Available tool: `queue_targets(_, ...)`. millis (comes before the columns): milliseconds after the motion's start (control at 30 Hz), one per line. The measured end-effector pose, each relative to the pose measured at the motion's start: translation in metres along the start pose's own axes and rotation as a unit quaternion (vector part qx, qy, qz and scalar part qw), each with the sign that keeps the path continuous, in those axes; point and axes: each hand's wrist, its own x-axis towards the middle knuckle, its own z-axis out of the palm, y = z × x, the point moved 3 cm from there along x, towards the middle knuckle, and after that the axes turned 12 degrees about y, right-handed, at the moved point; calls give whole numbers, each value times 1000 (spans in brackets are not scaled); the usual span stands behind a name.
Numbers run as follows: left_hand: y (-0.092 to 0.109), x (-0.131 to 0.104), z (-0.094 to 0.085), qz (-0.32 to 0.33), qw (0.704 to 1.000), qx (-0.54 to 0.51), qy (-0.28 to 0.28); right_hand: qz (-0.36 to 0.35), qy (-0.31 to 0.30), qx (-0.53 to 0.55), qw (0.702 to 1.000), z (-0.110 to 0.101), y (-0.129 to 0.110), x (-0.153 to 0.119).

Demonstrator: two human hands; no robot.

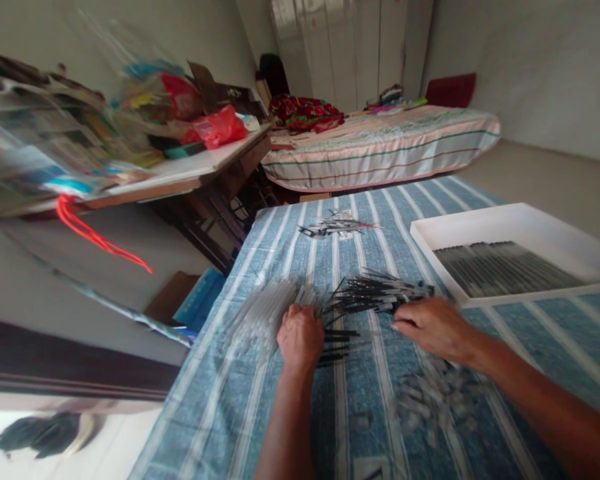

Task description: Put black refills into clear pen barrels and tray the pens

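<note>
My left hand point(301, 335) rests with curled fingers at the right edge of a pile of translucent white tubes point(263, 313); whatever its fingers hold is hidden. Several thin black rods point(337, 347) lie just right of it. Beside a heap of black thin pieces point(375, 292) is my right hand point(430, 327), its thumb and fingers pressed together at the heap's right end; what is between them is too blurred to tell. Small clear-grey pieces point(443, 397) are scattered below my right hand. A white open box point(540, 227) holds a row of grey-black rods point(505, 267).
A blue striped cloth point(290, 433) covers the table. Dark thin pieces point(335, 227) lie at its far end. To the left stands a desk with bags and a red plastic bag point(220, 127). A bed point(380, 147) is behind the table.
</note>
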Motion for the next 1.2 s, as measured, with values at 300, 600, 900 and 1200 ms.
queue_targets(300,4,-3,-1,22,1000,-8,-8,-62,-77,-100,990,23,-45,17)
queue_targets(600,-3,0,-3,-25,975,-213,57,-13,-84,-65,994,25,-30,23)
queue_targets(900,1,-1,5,-7,919,-393,21,22,-52,-34,998,5,-1,12)
queue_targets(1200,9,-4,-8,45,909,-413,14,6,-1,-52,999,-17,15,5)
